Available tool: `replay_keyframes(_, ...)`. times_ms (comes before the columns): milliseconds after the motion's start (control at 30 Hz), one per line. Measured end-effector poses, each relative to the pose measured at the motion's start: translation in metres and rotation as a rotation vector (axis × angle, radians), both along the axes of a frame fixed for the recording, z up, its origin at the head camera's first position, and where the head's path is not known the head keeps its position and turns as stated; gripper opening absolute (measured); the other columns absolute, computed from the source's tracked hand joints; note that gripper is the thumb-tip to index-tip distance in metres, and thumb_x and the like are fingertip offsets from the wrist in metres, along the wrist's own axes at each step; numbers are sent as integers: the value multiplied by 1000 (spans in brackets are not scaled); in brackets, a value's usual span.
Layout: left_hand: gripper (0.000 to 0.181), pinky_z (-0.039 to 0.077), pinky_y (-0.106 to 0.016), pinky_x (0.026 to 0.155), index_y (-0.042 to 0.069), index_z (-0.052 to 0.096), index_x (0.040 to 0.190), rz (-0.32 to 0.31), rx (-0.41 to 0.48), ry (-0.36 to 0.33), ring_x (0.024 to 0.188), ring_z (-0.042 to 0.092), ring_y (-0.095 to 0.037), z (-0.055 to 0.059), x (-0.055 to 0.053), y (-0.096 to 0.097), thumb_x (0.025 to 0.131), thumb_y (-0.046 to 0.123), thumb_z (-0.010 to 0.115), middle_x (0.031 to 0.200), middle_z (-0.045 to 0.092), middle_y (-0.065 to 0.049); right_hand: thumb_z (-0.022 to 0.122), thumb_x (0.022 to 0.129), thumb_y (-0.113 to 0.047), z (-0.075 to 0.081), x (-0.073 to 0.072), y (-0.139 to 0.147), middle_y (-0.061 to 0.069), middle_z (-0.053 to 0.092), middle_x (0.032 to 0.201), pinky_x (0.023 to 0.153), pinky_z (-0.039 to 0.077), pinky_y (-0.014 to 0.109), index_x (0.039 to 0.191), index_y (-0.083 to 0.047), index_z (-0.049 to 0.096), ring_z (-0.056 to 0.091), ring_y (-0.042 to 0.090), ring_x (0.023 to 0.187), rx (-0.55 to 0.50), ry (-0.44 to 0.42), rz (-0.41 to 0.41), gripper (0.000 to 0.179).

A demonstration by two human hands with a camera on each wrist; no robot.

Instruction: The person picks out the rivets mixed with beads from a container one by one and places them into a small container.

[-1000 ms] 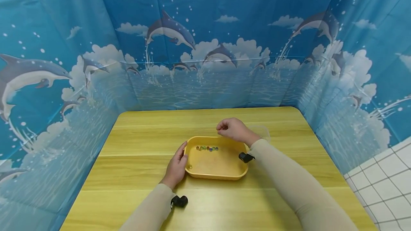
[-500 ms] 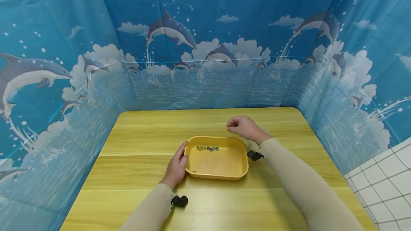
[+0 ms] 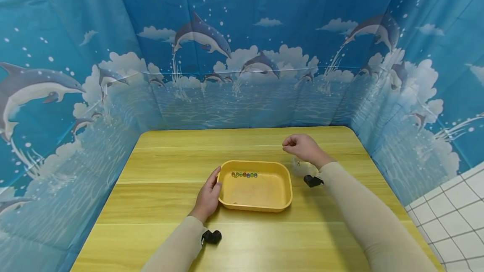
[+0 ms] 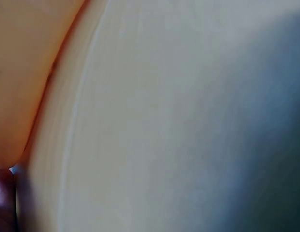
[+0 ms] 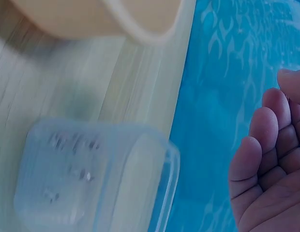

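Observation:
My left hand (image 3: 207, 198) holds the left side of a yellow tray (image 3: 257, 207), fingers along its outer wall and thumb at the rim. A short row of several coloured marbles (image 3: 244, 175) lies near the tray's far wall, and a single marble (image 3: 235, 203) sits by its near wall. My right hand (image 3: 303, 148) is raised over a clear plastic container (image 3: 300, 171) to the right of the tray. Several small glassy pieces (image 5: 82, 174) show through the container's wall. Thumb and index fingertip meet in the right wrist view; I cannot tell whether anything is between them.
Both tray and container stand on a wooden table (image 3: 162, 196). A blue dolphin-print curtain (image 3: 242, 100) hangs close behind the table and along its sides. White tiles (image 3: 453, 213) show at the far right.
My right hand has moved right, from above the tray's far edge to over the clear container. The lone marble has rolled rightward along the tray's near wall. My left hand has stayed put.

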State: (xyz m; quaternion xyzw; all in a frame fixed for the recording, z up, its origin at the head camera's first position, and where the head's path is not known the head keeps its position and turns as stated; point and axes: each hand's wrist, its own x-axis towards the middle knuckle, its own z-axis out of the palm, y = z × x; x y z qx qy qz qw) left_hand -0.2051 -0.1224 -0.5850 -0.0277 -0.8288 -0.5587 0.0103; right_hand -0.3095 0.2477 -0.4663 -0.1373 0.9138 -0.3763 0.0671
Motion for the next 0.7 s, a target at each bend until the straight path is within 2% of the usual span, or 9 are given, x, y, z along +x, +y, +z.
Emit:
replay_keyframes(300,53,31,-52,128,36,38,164,-2,-1,11,156,37,-33,-2,-2,0,113,22,44,170,37,-6,66,104,-28,-7,-2,27,11,72,115,87,57,42,121,-10,73,65,26,102,28,-9,-65,26)
replay_keyframes(433,53,31,-52,128,37,37,164,-3,-4,12,157,36,-32,-3,-2,0,113,22,44,171,37,-5,65,104,-27,-9,0,35,13,70,114,85,56,41,123,-5,71,64,28,101,29,-15,-86,29)
replay_keyframes(700,53,34,-54,126,36,37,164,0,-6,7,155,39,-33,-3,-1,1,113,22,44,168,40,-9,64,104,-26,-14,1,45,15,69,119,90,56,43,130,-1,68,64,29,106,23,-53,-125,36)
